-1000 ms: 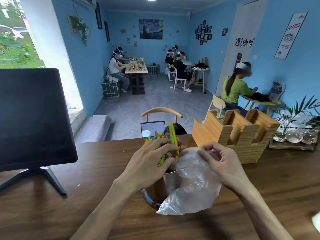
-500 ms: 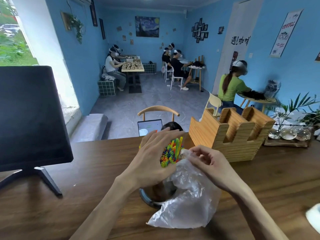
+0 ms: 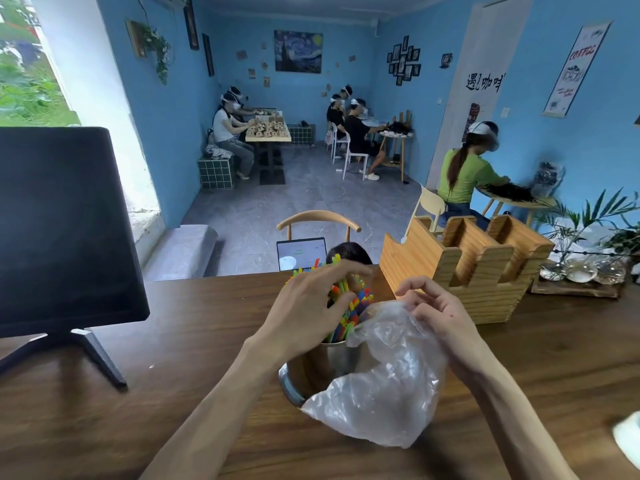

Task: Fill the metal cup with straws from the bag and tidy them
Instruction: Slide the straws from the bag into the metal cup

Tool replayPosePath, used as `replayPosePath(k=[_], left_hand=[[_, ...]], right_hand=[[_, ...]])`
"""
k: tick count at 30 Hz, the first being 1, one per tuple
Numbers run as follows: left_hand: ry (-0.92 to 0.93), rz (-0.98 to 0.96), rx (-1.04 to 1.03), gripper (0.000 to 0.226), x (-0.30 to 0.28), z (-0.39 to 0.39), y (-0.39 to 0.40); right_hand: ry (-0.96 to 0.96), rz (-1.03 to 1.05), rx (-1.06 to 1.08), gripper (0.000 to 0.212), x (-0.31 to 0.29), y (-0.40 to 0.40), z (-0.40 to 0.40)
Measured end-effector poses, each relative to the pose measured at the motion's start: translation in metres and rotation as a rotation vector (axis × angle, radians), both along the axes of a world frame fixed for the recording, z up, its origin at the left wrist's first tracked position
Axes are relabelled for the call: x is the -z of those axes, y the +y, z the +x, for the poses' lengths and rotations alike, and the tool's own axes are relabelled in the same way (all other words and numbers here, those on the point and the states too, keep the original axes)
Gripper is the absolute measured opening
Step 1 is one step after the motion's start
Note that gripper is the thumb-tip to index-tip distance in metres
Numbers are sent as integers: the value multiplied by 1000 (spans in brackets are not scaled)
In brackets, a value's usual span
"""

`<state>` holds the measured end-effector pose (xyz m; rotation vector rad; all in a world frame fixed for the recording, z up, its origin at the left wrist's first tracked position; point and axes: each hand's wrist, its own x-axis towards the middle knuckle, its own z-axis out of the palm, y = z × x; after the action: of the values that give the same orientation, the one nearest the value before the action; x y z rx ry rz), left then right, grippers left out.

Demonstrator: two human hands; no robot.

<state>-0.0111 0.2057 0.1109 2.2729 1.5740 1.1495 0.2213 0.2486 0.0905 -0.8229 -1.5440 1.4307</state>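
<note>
At lower centre of the frame, the right hand (image 3: 438, 315) pinches the clear plastic bag (image 3: 384, 379), which looks empty and drapes against the metal cup (image 3: 313, 370). Just behind, the left hand (image 3: 304, 306) curls round the coloured straws (image 3: 349, 306) standing in the cup. Filling seems done; tidying the uneven tops remains.

Café — tables (image 3: 267, 135), coffee poster (image 3: 575, 69).

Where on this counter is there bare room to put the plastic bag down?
Bare wood lies between the monitor stand and the metal cup, and along the near right edge, below the wooden holder. It is crowded around the cup, where the left hand, straws, plastic bag and right hand meet.
</note>
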Motion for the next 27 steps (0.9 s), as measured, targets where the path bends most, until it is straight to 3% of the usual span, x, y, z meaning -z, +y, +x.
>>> replayPosePath(k=[3,6,8,14,19,23,27], left_hand=[[-35,-32,9,52,-1,0,-2],[-77,-42,29,64,-2,3,-4],[-116,-30,49,67,-1,5,-5],[-100,-34,41,48,2,6,-1],[-88,-19,-4,33,8,3,2],[-39,25,-14,17,10,2,6],[84,25,-36,19,9,0,6]], right_hand=[[-123,15,31,18,2,0,-1],[-429,192,103,43,3,-1,-3],[-509,244,116,47,-1,-1,-4],[21,-56,-164,22,-9,2,2],[281,-193,-159,16,3,5,6],[289,-213,-155,15,12,9,8],[260,-286,-130,21,19,10,13]])
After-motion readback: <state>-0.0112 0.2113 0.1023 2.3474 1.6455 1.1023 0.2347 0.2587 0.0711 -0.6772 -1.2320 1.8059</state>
